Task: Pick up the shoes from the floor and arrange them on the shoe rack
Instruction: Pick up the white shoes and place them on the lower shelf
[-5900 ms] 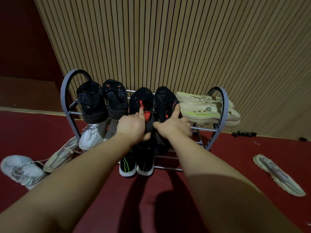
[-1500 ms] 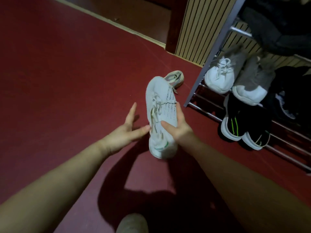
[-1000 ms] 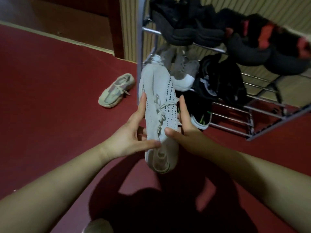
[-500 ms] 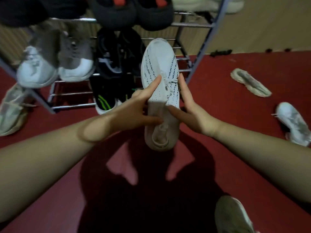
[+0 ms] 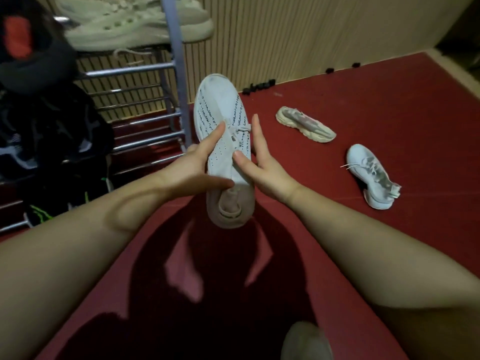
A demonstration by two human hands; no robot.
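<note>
One white knit shoe [image 5: 224,141] is up off the floor [image 5: 389,105], caught between both hands. Its long axis runs straight away from the person: the toe reaches out past the fingertips and the heel opening hangs back below the wrists.

The left hand [image 5: 192,168] grips it from the left. Its thumb lies across the collar and its forefinger stretches up along the laces; the other fingers are hidden underneath. The right hand [image 5: 262,167] mirrors it, with the thumb pressed on the upper, the forefinger straight along the shoe's right edge, and the remaining fingers out of sight below.

The shoe rack [image 5: 174,61] stands to the left of the left hand, its end post just beside the toe and bare rails beyond that hand's knuckles. The left hand is therefore the nearer one, and the toe would probably have to swing leftward to meet a rail.

Cream shoes [image 5: 130,24] sit on the top tier and black shoes [image 5: 44,120] fill the tiers farther left. Well to the right of the right hand, a beige shoe [image 5: 306,124] and a pale grey shoe [image 5: 371,175] lie on the floor, judged to be waiting their turn.
</note>
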